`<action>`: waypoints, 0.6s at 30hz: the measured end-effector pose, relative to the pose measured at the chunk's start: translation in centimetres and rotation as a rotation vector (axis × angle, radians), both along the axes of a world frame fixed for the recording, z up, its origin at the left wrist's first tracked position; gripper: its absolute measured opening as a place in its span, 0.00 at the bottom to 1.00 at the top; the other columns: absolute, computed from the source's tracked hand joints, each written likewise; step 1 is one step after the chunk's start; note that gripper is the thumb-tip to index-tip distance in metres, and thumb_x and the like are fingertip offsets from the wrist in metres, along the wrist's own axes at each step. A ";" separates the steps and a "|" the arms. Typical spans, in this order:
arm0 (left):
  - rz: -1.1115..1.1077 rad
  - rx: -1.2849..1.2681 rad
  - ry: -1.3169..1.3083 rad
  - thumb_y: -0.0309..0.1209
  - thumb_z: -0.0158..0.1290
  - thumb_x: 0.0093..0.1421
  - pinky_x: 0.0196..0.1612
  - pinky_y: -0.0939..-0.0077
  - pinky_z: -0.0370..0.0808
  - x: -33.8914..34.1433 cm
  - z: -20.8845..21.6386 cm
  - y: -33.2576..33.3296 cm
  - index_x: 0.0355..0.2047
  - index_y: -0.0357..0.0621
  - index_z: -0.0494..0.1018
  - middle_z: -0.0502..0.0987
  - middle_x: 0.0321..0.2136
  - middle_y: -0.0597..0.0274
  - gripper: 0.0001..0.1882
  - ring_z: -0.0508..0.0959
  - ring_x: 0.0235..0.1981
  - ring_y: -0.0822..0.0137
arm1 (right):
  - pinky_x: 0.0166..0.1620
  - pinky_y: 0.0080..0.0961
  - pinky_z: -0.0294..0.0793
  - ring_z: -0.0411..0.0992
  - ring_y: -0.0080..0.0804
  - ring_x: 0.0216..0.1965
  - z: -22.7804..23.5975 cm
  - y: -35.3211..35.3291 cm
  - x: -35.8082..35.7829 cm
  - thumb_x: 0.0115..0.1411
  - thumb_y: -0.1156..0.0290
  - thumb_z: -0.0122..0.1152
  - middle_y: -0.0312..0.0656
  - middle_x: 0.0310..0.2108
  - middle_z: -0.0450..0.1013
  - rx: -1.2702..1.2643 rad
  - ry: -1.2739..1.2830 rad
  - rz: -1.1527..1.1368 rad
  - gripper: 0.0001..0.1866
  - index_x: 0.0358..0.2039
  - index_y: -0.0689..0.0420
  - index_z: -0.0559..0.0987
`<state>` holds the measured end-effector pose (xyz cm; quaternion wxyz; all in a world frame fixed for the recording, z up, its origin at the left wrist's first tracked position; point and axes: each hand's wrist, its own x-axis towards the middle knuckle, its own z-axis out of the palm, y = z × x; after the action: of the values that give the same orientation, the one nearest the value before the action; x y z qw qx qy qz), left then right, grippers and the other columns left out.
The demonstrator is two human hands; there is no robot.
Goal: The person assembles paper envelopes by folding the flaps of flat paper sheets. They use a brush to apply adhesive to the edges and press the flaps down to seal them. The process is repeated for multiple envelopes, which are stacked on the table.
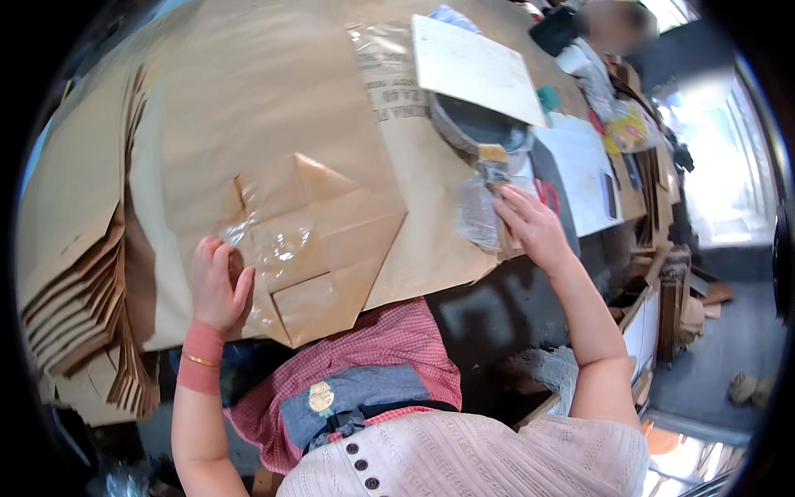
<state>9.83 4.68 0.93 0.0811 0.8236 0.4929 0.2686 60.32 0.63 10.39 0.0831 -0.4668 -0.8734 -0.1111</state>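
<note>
A brown paper bag (331, 240) lies before me, its end folded into a diamond with flaps. Shiny, wet-looking patches show on the folds. My left hand (219, 282) rests at the left side of this folded end, fingers bent together and thumb apart, gripping nothing that I can see. Farther right, my right hand (532, 224) is closed on the handle of a flat brush (494, 168). The brush's tan bristles point away from me, beside the near rim of a round basin (451, 137) of greyish contents.
A pale board (476, 66) partly covers the basin. Stacked brown paper bags (79, 290) hang over the table's left edge. At right are a white sheet (580, 170), red scissors handles (547, 195) and a dark phone-like object (609, 196). Another person sits at the far right.
</note>
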 end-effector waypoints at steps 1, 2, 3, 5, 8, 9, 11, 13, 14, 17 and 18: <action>-0.013 -0.075 0.030 0.29 0.61 0.51 0.52 0.58 0.68 -0.4 0.3 0.0 0.42 0.39 0.68 0.68 0.43 0.47 0.20 0.69 0.50 0.45 | 0.45 0.34 0.77 0.75 0.43 0.46 0.3 -0.3 -0.3 0.46 0.80 0.62 0.44 0.45 0.75 0.018 -0.033 -0.039 0.23 0.47 0.61 0.78; -0.020 -0.152 0.082 0.28 0.61 0.51 0.52 0.59 0.69 -1.0 1.2 0.5 0.43 0.39 0.68 0.68 0.42 0.47 0.20 0.69 0.48 0.46 | 0.46 0.33 0.77 0.75 0.44 0.46 0.5 -0.4 -2.5 0.47 0.79 0.62 0.44 0.45 0.75 0.000 0.071 -0.087 0.23 0.47 0.61 0.78; -0.025 -0.230 0.118 0.28 0.60 0.52 0.51 0.60 0.69 -1.3 1.7 1.3 0.44 0.39 0.68 0.68 0.42 0.47 0.20 0.70 0.47 0.47 | 0.46 0.33 0.77 0.75 0.44 0.46 1.1 -0.3 -4.6 0.48 0.79 0.62 0.45 0.45 0.75 -0.022 0.159 -0.137 0.22 0.47 0.62 0.78; 0.034 -0.339 -0.060 0.25 0.60 0.51 0.47 0.63 0.71 -1.4 1.9 4.0 0.47 0.37 0.67 0.69 0.41 0.48 0.23 0.71 0.44 0.51 | 0.44 0.35 0.76 0.75 0.47 0.42 -0.3 0.9 -10.2 0.51 0.76 0.62 0.47 0.41 0.76 -0.197 0.451 -0.071 0.18 0.44 0.64 0.79; 0.181 -0.574 -0.219 0.21 0.58 0.46 0.40 0.64 0.74 -1.5 3.5 8.1 0.47 0.36 0.67 0.73 0.33 0.52 0.25 0.75 0.36 0.54 | 0.43 0.38 0.75 0.74 0.49 0.39 -5.7 6.7 -17.5 0.52 0.76 0.62 0.49 0.37 0.76 -0.189 0.668 -0.044 0.11 0.38 0.65 0.80; 0.179 -0.751 -0.256 0.20 0.57 0.45 0.38 0.64 0.75 -2.1 3.5 9.5 0.47 0.35 0.68 0.74 0.30 0.54 0.26 0.76 0.33 0.55 | 0.42 0.38 0.75 0.74 0.49 0.39 -6.7 9.0 -18.0 0.53 0.76 0.62 0.49 0.36 0.76 -0.313 0.670 -0.110 0.09 0.35 0.65 0.80; 0.113 -0.723 -0.004 0.20 0.57 0.43 0.34 0.64 0.76 -2.6 4.4 9.5 0.36 0.36 0.75 0.77 0.24 0.52 0.16 0.78 0.28 0.54 | 0.42 0.39 0.75 0.75 0.48 0.39 -6.5 13.3 -19.0 0.52 0.77 0.61 0.49 0.34 0.76 -0.735 0.620 -0.208 0.06 0.31 0.64 0.80; 0.038 -0.802 0.224 0.21 0.57 0.41 0.34 0.63 0.76 -1.8 5.2 9.5 0.29 0.37 0.78 0.78 0.23 0.50 0.11 0.79 0.28 0.53 | 0.40 0.39 0.75 0.75 0.45 0.38 -6.0 14.0 -18.7 0.51 0.78 0.60 0.48 0.32 0.75 -0.924 0.476 -0.160 0.04 0.29 0.63 0.80; -0.027 -0.623 0.291 0.23 0.58 0.40 0.34 0.62 0.77 -1.4 4.8 8.5 0.24 0.40 0.79 0.78 0.22 0.49 0.07 0.80 0.27 0.51 | 0.39 0.39 0.75 0.74 0.44 0.37 -6.1 13.3 -18.5 0.50 0.78 0.60 0.48 0.30 0.74 -0.818 0.419 -0.078 0.04 0.28 0.62 0.80; -0.070 -0.119 0.441 0.25 0.56 0.48 0.36 0.58 0.77 -0.8 2.9 4.4 0.26 0.40 0.78 0.80 0.27 0.54 0.04 0.80 0.33 0.54 | 0.34 0.34 0.75 0.73 0.39 0.33 -7.1 9.6 -17.8 0.48 0.77 0.58 0.42 0.29 0.72 -0.275 0.212 0.218 0.09 0.32 0.62 0.80; -0.066 -0.039 0.497 0.26 0.55 0.49 0.39 0.59 0.77 -1.1 2.2 3.2 0.29 0.41 0.78 0.80 0.32 0.53 0.06 0.80 0.37 0.55 | 0.34 0.32 0.76 0.73 0.39 0.33 -7.2 8.1 -18.1 0.49 0.76 0.58 0.41 0.30 0.72 -0.174 0.149 0.240 0.11 0.34 0.62 0.79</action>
<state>8.75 7.88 3.12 -0.0179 0.8783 0.4757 0.0452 42.22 8.75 3.23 0.1197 -0.3716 -0.9206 0.0106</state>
